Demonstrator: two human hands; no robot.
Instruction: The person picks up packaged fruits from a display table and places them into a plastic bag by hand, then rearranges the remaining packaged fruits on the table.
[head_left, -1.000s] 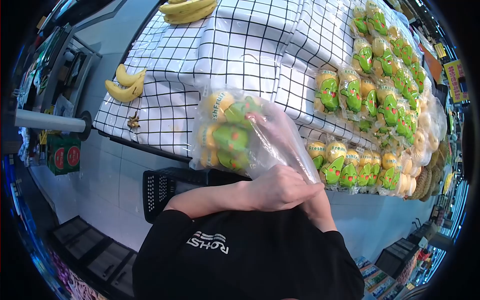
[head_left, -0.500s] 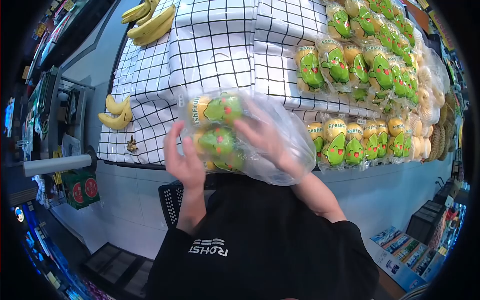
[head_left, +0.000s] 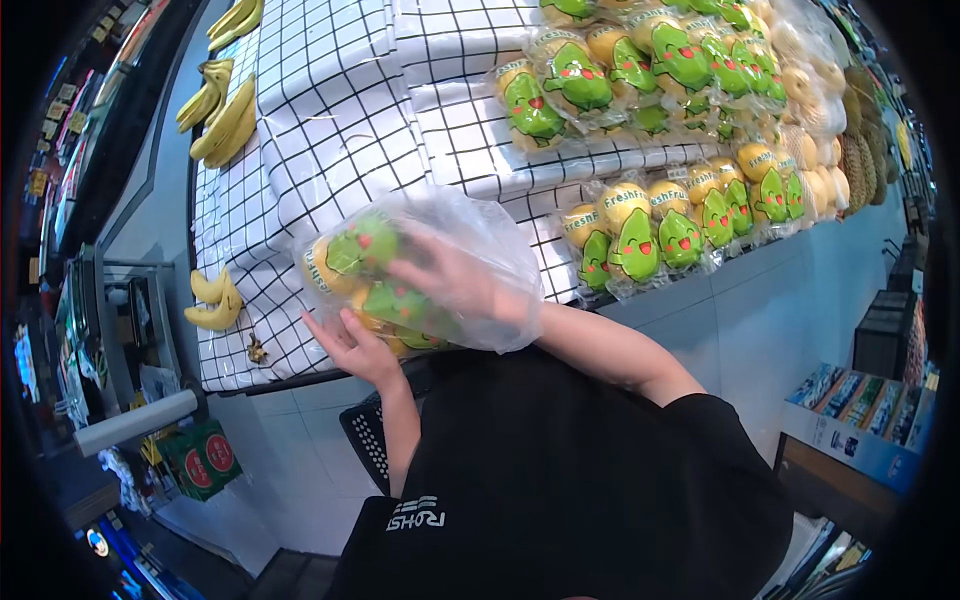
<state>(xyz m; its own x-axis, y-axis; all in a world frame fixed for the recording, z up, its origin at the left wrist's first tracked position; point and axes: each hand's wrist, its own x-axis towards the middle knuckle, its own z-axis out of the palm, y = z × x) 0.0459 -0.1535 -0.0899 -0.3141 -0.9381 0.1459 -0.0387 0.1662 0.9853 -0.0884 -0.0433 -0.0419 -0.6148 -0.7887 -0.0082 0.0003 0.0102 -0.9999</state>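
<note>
A clear plastic bag (head_left: 485,240) lies at the near edge of the checked cloth, holding several fruit packs (head_left: 330,265), yellow fruit in film printed with a green cartoon. My right hand (head_left: 445,275) reaches into the bag, its blurred fingers stretched out over the packs. Beside the bag's lower left side, my left hand (head_left: 362,352) has its thumb and fingers apart, near or touching the plastic. The packs deeper in the bag are partly hidden by my right hand and smeared by motion.
Rows of similar packs (head_left: 635,230) stand to the right, with pale fruit in foam nets (head_left: 800,140) beyond. Bananas (head_left: 235,120) lie along the left edge, with a smaller bunch (head_left: 215,300) nearer. A white roll (head_left: 135,422) sticks out at lower left.
The view has turned, so the table contents appear shifted left. The bag remains in front of me. My left hand has moved lower, beside the bag, and my right hand is still over the packs.
</note>
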